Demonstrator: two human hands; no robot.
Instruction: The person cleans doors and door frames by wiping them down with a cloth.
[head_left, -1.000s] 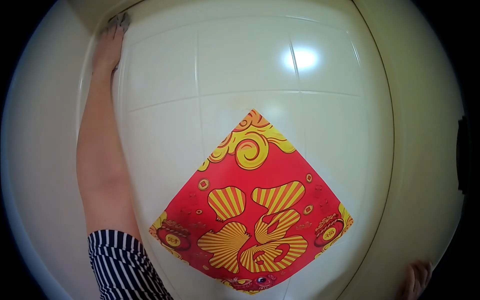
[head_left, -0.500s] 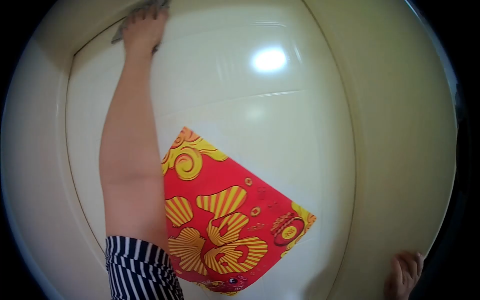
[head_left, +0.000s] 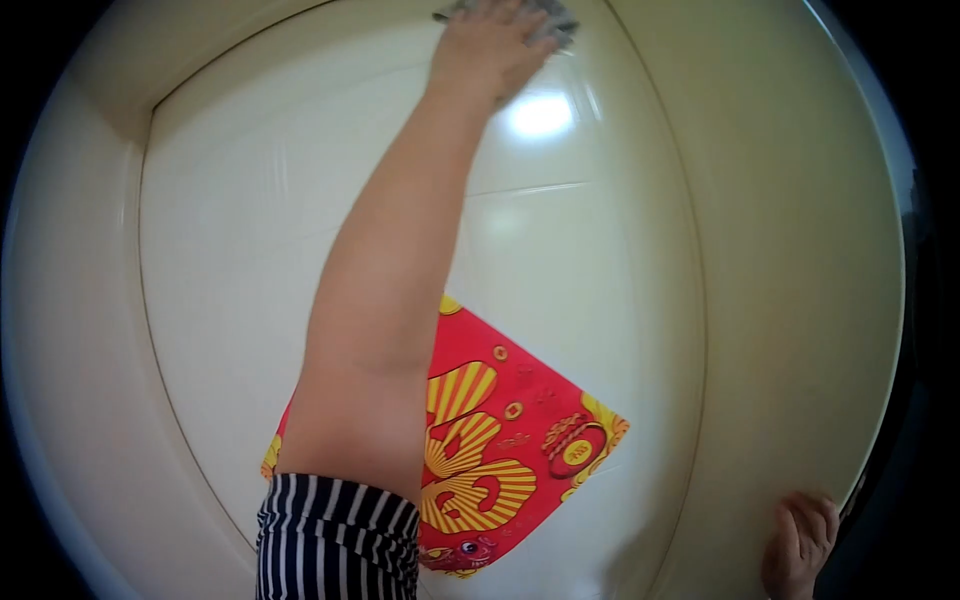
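Observation:
Near the top of the head view, my left hand (head_left: 492, 50) presses a grey cloth (head_left: 558, 22) against the cream door panel (head_left: 250, 220). Its fingers lie over the cloth, which shows on both sides of the hand. My left forearm crosses in front of a red and yellow paper decoration (head_left: 520, 400) stuck on the panel and hides its left part. At the lower right, my right hand (head_left: 803, 540) has its fingers curled at the door's outer edge.
A raised frame (head_left: 800, 260) borders the panel, with a dark groove between them. A bright light reflection shines on the glossy panel below my left hand. Beyond the door's right edge it is dark.
My left hand has slid right along the top of the panel with the cloth. The forearm now covers more of the decoration. My right hand stays at the door's edge.

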